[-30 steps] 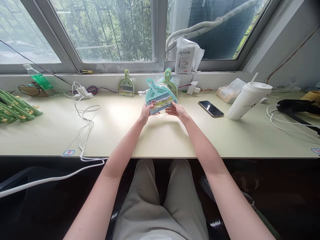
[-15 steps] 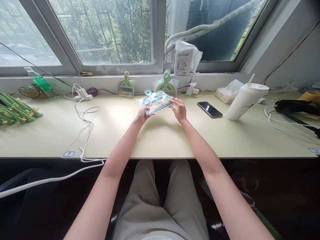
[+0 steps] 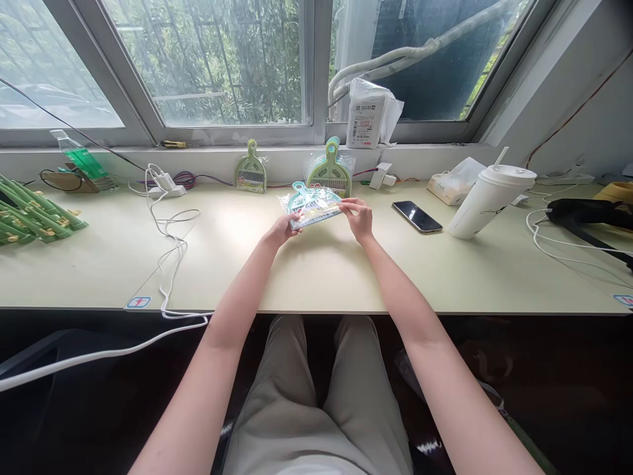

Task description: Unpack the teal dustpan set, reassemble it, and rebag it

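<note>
A teal dustpan-and-brush set in clear plastic wrap (image 3: 316,206) is held up over the middle of the table, its handle toward the upper left. My left hand (image 3: 283,229) grips its lower left corner, thumb on top. At the right edge, the fingers of my right hand (image 3: 359,218) pinch the plastic wrap. Behind it, a green wrapped dustpan set (image 3: 329,175) leans upright against the sill, and a smaller green set (image 3: 251,175) leans there further left.
On the table (image 3: 326,284) lie a phone (image 3: 417,216), a tissue box (image 3: 450,188), a tilted white cup (image 3: 487,204), white cables (image 3: 173,241) and green bundles (image 3: 37,214) at left. A green-liquid bottle (image 3: 84,161) leans at the back left.
The wrapped teal set is tilted flatter and sits slightly further right. My right hand's fingers have drawn closer together at its edge. The whole view has shifted slightly.
</note>
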A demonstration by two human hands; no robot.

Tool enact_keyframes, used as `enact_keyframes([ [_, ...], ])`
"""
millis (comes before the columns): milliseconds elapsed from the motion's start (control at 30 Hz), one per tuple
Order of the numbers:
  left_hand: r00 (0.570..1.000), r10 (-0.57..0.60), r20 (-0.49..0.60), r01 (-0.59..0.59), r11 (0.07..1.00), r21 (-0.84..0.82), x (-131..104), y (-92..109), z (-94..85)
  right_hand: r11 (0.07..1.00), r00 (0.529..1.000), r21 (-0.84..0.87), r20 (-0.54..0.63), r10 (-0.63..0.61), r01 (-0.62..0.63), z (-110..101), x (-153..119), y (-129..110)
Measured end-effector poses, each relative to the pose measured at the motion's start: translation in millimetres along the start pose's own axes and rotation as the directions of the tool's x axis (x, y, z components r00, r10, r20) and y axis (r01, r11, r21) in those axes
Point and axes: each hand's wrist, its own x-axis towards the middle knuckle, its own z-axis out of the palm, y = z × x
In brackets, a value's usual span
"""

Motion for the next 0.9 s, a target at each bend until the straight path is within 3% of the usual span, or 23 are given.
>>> enact_keyframes([
  [267, 0.978, 0.051, 0.203, -0.085, 0.983, 0.161, -3, -2, 0.7, 0.989, 0.996, -0.139, -0.069, 0.048, -0.057, 1, 2, 2],
  [700, 0.959, 0.104, 0.262, -0.164, 0.963, 0.216, -6, 0, 1.2, 0.985, 0.979, 0.079, -0.128, 0.161, -0.152, -1, 4, 3],
  [800, 0.954, 0.11, 0.278, -0.179, 0.955, 0.235, -6, -1, -0.2, 0.938, 0.956, 0.218, -0.056, 0.288, -0.27, 0, 3, 6],
  [900, 0.946, 0.086, 0.312, -0.177, 0.944, 0.277, -5, -3, -1.4, 0.803, 0.883, 0.369, 0.16, 0.442, -0.469, -1, 2, 11],
])
